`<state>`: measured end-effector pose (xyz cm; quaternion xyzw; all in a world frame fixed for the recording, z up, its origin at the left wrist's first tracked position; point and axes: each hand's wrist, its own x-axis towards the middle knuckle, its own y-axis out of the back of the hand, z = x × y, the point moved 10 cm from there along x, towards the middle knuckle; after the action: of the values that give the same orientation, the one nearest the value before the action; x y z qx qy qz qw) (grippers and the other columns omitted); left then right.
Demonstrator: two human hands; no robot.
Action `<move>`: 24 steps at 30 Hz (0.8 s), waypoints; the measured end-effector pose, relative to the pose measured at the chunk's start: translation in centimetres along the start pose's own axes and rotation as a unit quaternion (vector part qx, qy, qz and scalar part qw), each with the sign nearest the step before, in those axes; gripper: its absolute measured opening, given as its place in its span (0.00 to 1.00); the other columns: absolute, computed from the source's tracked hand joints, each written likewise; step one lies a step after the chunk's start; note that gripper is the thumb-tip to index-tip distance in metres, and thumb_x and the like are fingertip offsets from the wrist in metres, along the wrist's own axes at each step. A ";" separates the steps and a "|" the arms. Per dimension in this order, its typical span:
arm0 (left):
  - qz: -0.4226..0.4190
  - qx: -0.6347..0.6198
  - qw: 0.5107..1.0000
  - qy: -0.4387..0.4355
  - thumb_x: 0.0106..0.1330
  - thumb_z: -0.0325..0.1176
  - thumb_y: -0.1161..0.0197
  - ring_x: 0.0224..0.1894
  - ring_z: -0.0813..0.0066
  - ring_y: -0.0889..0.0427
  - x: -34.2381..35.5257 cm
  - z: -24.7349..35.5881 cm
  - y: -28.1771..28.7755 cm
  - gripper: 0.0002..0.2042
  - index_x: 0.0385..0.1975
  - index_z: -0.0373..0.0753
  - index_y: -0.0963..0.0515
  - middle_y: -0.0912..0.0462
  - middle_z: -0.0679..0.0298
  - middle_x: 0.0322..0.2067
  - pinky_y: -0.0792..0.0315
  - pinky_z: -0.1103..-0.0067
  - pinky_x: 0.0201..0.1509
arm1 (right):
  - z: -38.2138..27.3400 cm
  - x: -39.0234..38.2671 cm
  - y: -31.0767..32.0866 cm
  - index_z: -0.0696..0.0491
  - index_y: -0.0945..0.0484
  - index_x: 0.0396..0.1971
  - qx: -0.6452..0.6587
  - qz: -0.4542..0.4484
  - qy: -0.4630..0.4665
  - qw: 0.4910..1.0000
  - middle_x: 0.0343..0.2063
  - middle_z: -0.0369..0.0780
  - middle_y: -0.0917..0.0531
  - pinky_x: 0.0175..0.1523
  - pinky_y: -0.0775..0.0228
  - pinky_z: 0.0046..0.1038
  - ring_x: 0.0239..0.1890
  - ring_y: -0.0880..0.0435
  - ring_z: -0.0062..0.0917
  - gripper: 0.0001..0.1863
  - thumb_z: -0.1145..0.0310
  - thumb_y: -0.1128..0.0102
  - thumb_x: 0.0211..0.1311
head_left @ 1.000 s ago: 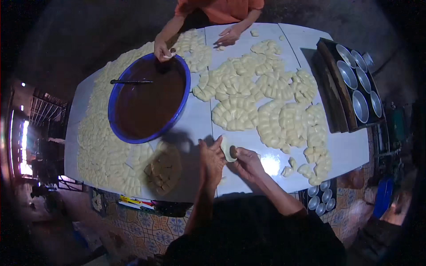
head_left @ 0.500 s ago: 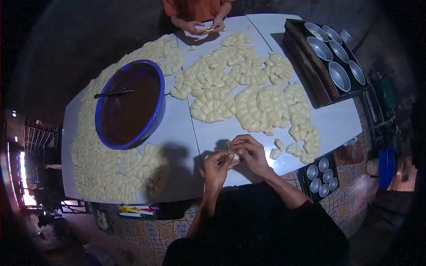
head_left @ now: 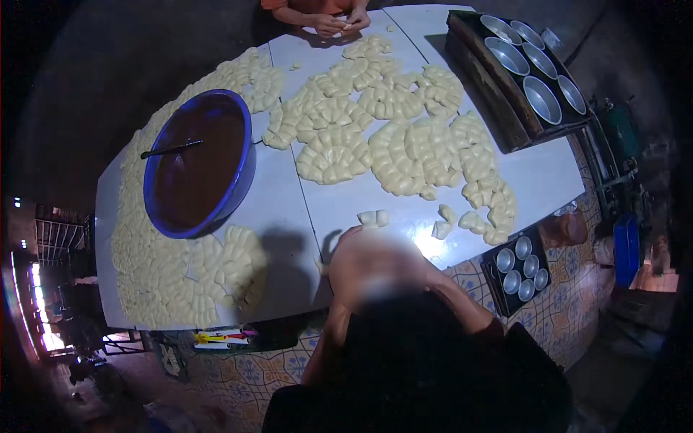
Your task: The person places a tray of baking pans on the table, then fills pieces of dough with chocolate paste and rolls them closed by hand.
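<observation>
- Dim room; patterned floor tiles (head_left: 242, 372) show on the person's near side, lower than the blue basin (head_left: 244, 173).
- The white table (head_left: 281, 191) carries the basin; a strip of smooth top just right of it gives room for sliding.
- Dough pieces (head_left: 334, 155) lie packed in patches right of the basin, with more to its left: probably soft, light, slightly tacky and easily dented, best lifted singly by the sides with gentle fingertips.
- A dark rack (head_left: 485, 90) of metal tins (head_left: 504, 55) stands far right of the basin; its hard edges bound that side.
- The basin's brown mass (head_left: 198, 169) looks dense, so it is likely heavy; the rim offers a hold.
- Left hand (head_left: 346, 270) and right hand (head_left: 411, 267) are together, nearer and right of the basin; blurring means I cannot tell whether they grip anything.
- Loose dough pieces (head_left: 367, 217) sit right of the basin, just beyond the hands.
</observation>
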<state>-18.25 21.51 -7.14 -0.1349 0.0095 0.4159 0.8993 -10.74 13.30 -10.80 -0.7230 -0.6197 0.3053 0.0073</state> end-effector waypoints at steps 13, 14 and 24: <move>0.200 0.459 0.858 -0.116 0.54 0.31 0.34 0.66 0.45 0.46 -5.4 -1.0 9.0 0.30 0.58 0.33 0.36 0.37 0.44 0.58 0.48 0.60 0.67 | 2.9 2.8 6.9 0.61 0.39 0.59 -0.295 0.229 0.192 0.908 0.47 0.56 0.24 0.53 0.32 0.35 0.51 0.24 0.46 0.29 0.79 0.52 0.53; 0.261 0.466 0.834 -0.139 0.58 0.28 0.39 0.63 0.50 0.39 -6.8 0.3 10.1 0.24 0.55 0.30 0.35 0.34 0.46 0.56 0.45 0.64 0.66 | -0.1 1.9 4.8 0.60 0.36 0.57 -0.382 0.271 0.157 0.870 0.44 0.55 0.23 0.52 0.32 0.35 0.47 0.23 0.49 0.27 0.79 0.51 0.53; 0.373 0.126 0.908 -0.145 0.60 0.22 0.47 0.43 0.73 0.27 -7.6 -0.7 15.4 0.06 0.37 0.32 0.27 0.25 0.62 0.38 0.35 0.78 0.51 | 2.7 9.0 -12.0 0.56 0.25 0.45 -0.622 -0.015 0.292 0.726 0.40 0.47 0.28 0.48 0.30 0.38 0.40 0.28 0.44 0.19 0.72 0.40 0.50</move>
<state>-34.73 25.22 -10.49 0.0546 -0.0196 0.7316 0.6793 -22.23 23.18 -12.28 -0.6095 -0.6487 -0.3749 -0.2594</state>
